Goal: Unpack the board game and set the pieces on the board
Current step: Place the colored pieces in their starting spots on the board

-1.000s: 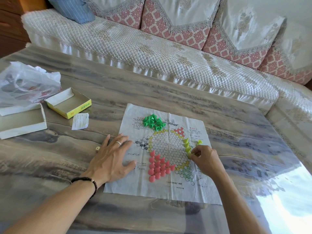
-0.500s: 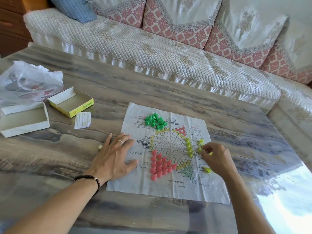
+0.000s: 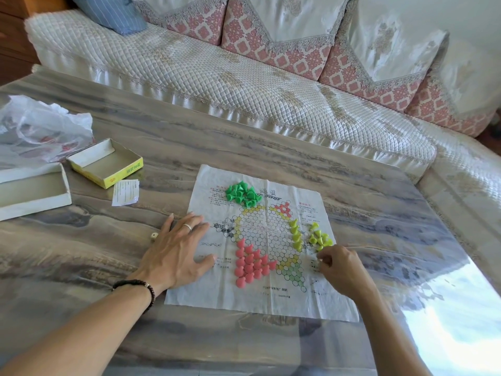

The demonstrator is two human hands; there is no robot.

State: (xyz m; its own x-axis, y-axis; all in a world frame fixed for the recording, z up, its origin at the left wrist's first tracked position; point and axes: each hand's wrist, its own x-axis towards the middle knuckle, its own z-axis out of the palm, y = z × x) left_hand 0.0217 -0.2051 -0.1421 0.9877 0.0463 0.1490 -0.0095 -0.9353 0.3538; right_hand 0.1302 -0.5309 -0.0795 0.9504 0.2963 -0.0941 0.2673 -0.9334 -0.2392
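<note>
The paper board [image 3: 260, 297] lies flat on the table, printed with a ring of hexagon cells. A heap of green pieces [image 3: 241, 194] sits at its top. Several pink pieces [image 3: 250, 263] stand in rows at the lower left of the ring. A short column of yellow pieces [image 3: 295, 234] lines the ring's right side, with loose yellow pieces [image 3: 320, 237] just beyond it. My left hand [image 3: 176, 251] rests flat on the board's left edge, fingers spread. My right hand [image 3: 341, 267] is curled just below the loose yellow pieces, fingertips pinched; anything between them is hidden.
An open yellow box tray [image 3: 105, 165], a white box lid [image 3: 32, 191], a paper slip [image 3: 126, 191] and a crumpled plastic bag [image 3: 40, 126] lie at the left. A small die [image 3: 154, 236] sits by my left hand. A quilted sofa [image 3: 244, 85] runs along the table's far side.
My right hand left the yellow column on the ring, went right to the loose yellow pieces, then dropped to their lower edge. My left hand stayed put.
</note>
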